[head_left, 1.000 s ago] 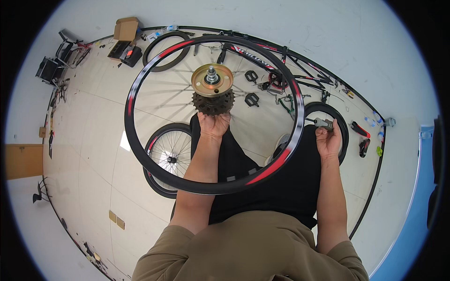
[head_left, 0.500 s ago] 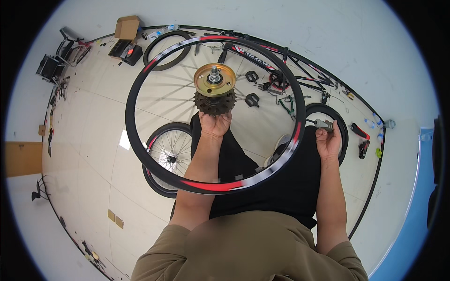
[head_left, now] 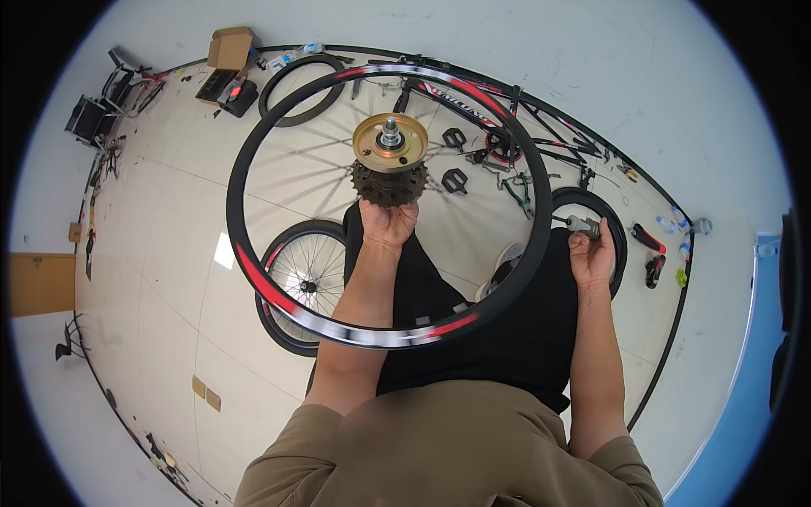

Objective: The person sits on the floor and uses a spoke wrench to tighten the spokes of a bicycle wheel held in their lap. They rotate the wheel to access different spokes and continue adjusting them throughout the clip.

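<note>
Above the trousers [head_left: 515, 342], the wheel [head_left: 363, 329] has turned clockwise over the last second: a red patch has swept from its lower right to its lower left, while both hands have hardly moved. The left hand [head_left: 389, 226] is clamped on it from beneath the sprockets [head_left: 389, 188], fingertips hidden; the turning suggests that it spins freely about its axle [head_left: 390, 133]. The right hand [head_left: 593, 258], off to the side, is closed round a grey tool [head_left: 581, 224]. Beyond, on the floor [head_left: 169, 279], two pedals [head_left: 454, 180] and the frame [head_left: 456, 104] lie unchanged
</note>
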The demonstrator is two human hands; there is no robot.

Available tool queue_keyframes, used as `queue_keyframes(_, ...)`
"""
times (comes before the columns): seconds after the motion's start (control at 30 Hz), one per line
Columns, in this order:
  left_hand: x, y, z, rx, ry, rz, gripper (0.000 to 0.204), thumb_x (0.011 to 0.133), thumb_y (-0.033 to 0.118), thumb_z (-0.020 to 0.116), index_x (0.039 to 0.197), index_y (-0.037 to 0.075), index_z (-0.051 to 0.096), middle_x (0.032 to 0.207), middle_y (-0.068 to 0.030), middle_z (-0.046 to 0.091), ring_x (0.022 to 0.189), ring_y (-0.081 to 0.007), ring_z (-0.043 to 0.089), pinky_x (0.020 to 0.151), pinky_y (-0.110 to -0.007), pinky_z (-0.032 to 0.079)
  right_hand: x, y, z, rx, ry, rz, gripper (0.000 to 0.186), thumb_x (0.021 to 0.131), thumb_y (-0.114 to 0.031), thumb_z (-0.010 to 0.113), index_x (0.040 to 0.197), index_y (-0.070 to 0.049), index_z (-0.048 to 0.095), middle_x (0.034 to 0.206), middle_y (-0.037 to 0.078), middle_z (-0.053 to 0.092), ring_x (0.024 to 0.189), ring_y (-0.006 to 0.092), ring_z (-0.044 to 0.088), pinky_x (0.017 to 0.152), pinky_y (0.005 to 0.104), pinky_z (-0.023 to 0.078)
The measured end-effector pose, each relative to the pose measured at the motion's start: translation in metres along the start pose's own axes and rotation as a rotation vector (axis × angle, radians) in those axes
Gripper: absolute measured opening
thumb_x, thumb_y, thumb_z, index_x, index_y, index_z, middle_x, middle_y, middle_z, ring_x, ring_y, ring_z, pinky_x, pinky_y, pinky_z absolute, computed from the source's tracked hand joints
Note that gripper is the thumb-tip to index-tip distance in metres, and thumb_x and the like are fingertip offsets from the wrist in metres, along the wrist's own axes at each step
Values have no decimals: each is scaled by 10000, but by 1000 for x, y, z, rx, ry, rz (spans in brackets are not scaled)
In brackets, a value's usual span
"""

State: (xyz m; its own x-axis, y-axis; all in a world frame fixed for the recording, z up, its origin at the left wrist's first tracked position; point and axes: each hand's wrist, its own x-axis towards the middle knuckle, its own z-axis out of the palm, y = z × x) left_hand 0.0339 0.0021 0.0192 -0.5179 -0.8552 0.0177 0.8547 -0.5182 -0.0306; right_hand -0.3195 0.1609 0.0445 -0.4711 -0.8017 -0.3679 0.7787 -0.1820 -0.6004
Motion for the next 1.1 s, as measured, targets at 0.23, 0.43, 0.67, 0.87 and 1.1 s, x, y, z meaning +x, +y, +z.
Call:
queue_keyframes(0.23, 0, 0, -1, -48, 22, 14, 446, 961, 322, 488, 1198, -52, 548, 1097, -225, 657, 882, -310, 708, 646, -346, 643, 2, 0, -3, -2, -16, -2, 276, 976, -298, 572, 925, -28, 601, 723, 23, 582, 582, 127, 513, 596, 287, 467)
queue_keyframes(0.43, 0, 0, 0, -60, 27, 18, 431, 966, 315, 488, 1183, -51, 557, 1099, -227, 657, 899, -315, 706, 666, -353, 643, 0, 0, -1, 3, -1, -2, 266, 974, -288, 575, 927, -28, 605, 732, 31, 600, 579, 130, 516, 598, 288, 466)
queue_keyframes(0.67, -1, 0, -4, -25, 81, 62, 422, 970, 307, 482, 1184, -49, 556, 1089, -221, 661, 886, -312, 708, 674, -364, 644, -1, 0, 2, 14, -1, -7, 231, 969, -263, 580, 873, -53, 583, 742, 43, 609, 577, 148, 517, 597, 304, 470)
queue_keyframes(0.87, 0, 0, 0, -12, 184, 60, 466, 947, 362, 508, 1195, -29, 552, 1041, -190, 643, 791, -283, 656, 624, -331, 627, 0, -1, -3, 14, -42, -10, 202, 962, -222, 572, 864, -46, 583, 767, 81, 645, 631, 182, 583, 645, 336, 512)
queue_keyframes(1.1, -3, -1, -7, 17, 131, 81, 431, 954, 329, 486, 1178, -30, 571, 1093, -197, 668, 899, -288, 707, 666, -342, 639, 3, 1, -6, 18, -31, 6, 209, 963, -210, 573, 889, -19, 608, 775, 109, 655, 695, 216, 631, 735, 388, 553)
